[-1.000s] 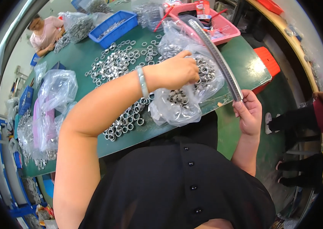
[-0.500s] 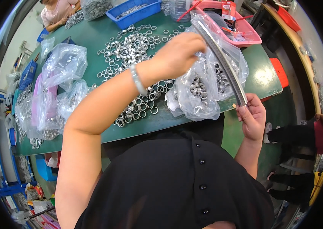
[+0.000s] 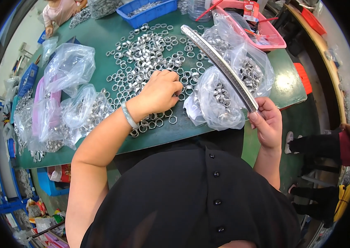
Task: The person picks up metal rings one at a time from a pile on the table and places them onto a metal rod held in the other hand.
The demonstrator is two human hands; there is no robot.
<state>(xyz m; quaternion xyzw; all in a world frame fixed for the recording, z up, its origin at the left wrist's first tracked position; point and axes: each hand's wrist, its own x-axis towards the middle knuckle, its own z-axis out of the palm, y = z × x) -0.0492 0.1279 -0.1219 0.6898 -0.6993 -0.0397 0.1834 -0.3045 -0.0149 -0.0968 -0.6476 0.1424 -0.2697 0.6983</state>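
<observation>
My left hand reaches palm down into a pile of silvery rings spread over the green table. Its fingers are curled and pressed together among the rings; whatever they pinch is hidden beneath the hand. Off to the right, my right hand grips the lower end of a ring mandrel. This long, graduated metal stick slants up and to the left, its thinner tip over the table. No ring shows on it. Below and beside the stick lie clear plastic bags holding more rings.
At the back stand a blue bin of small metal parts and a pink basket with tools. More plastic bags and ring heaps cover the left side of the green table. A co-worker sits at the far left corner.
My left hand has come down from beside the mandrel's upper part to the ring pile, moving left and nearer. The mandrel's tip has swung left, with my right hand still round its lower end.
</observation>
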